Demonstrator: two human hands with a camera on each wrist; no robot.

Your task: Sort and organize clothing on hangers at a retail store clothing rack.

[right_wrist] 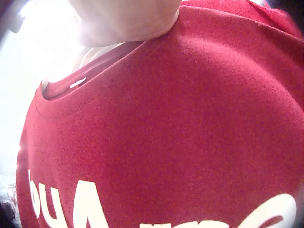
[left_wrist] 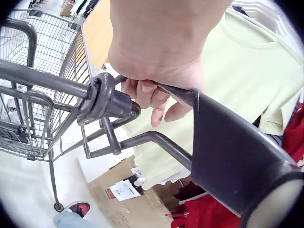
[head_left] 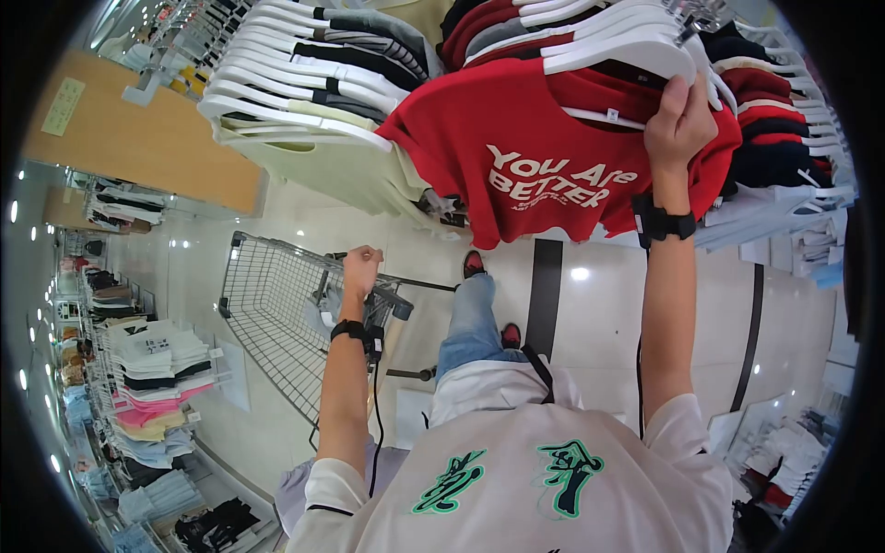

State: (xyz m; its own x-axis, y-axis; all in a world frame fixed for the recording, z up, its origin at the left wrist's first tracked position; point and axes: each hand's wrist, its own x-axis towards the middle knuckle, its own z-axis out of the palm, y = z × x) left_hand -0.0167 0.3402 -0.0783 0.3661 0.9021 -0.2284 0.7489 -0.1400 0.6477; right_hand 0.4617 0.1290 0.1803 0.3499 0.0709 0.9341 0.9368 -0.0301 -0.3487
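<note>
The right hand (head_left: 680, 129) pinches the white hanger (head_left: 627, 51) of a red shirt (head_left: 516, 138) with white lettering, at the rack's front. Close up in the right wrist view, the red shirt (right_wrist: 166, 118) fills most of the frame below the wrist; the fingers are hidden there. The left hand (head_left: 362, 269) is at the handle end of a wire shopping cart (head_left: 277, 286). In the left wrist view, the left hand (left_wrist: 156, 80) has its fingers curled round the cart's dark handle bar (left_wrist: 228, 142).
Pale green shirts (head_left: 323, 166) hang left of the red one, and dark and red garments (head_left: 774, 120) hang to its right. A wooden panel (head_left: 138, 138) stands at the upper left. Folded clothes (head_left: 157, 369) lie on shelves at the left. A cardboard box (left_wrist: 118, 204) sits under the rack.
</note>
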